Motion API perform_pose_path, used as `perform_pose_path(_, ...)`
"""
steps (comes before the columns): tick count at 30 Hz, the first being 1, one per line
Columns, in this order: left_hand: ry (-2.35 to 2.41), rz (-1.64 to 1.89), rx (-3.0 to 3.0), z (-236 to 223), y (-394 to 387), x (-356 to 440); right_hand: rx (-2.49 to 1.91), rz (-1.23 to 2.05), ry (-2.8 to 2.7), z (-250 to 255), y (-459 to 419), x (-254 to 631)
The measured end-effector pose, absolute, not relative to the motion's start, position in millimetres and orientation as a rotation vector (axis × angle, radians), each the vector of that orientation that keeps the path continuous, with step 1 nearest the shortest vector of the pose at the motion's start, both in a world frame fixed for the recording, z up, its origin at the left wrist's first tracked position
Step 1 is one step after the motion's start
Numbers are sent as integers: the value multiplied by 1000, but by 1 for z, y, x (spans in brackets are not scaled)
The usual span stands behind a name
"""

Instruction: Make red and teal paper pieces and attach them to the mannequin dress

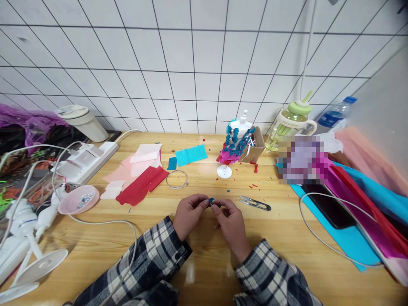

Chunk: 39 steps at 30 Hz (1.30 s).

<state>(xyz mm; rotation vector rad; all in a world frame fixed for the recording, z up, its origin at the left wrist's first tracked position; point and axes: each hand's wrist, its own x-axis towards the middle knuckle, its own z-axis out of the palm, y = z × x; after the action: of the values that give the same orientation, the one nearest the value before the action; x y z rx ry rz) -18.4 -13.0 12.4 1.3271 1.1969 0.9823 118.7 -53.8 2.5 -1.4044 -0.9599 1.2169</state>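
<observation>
A small piece of teal crepe paper is pinched between the fingertips of my left hand and my right hand, just above the table. Both hands are closed on it, and most of it is hidden by the fingers. Thread snips lie to the right of my right hand. Behind the hands stands a small white mannequin on a round base, dressed in ruffles of teal, magenta and red paper. A coil of wire rests behind my left hand.
Blue, red and pink paper pieces lie at the back left, near a pink dish of small bits. A power strip stands left. Coloured sheets, a phone, a cable and bottles occupy the right side.
</observation>
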Motion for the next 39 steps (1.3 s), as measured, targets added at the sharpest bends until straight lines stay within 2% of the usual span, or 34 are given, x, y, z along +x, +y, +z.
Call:
perform_pose_path(4, 1211, 987, 1229, 16, -10, -19, -1352, 1312, -881, 2, -52, 122)
perform_pose_path(13, 1210, 865, 1403, 19, -13, -17, -1258, 1411, -772, 1, -47, 125)
perform_pose_path(19, 1027, 828, 2113, 26, -10, -26, -1132, 1723, -872, 9, -44, 145)
perform_pose_path(23, 693, 803, 2481, 30, -3, -35, -1156, 1751, -1157, 9, -41, 158)
perform_pose_path(26, 513, 713, 2694, 30, 0, -38, -1197, 1580, -1461, 7, -39, 166)
perform_pose_path(29, 464, 576, 2856, 29, 1, -37, -1238, 1259, -1803, 7, -38, 172)
perform_pose_path(34, 555, 434, 2972, 28, -1, -29, -1315, 761, -2208, 13, -42, 172)
perform_pose_path(39, 671, 330, 2958, 28, -5, -22, -1478, 462, -2401, 22, -51, 163)
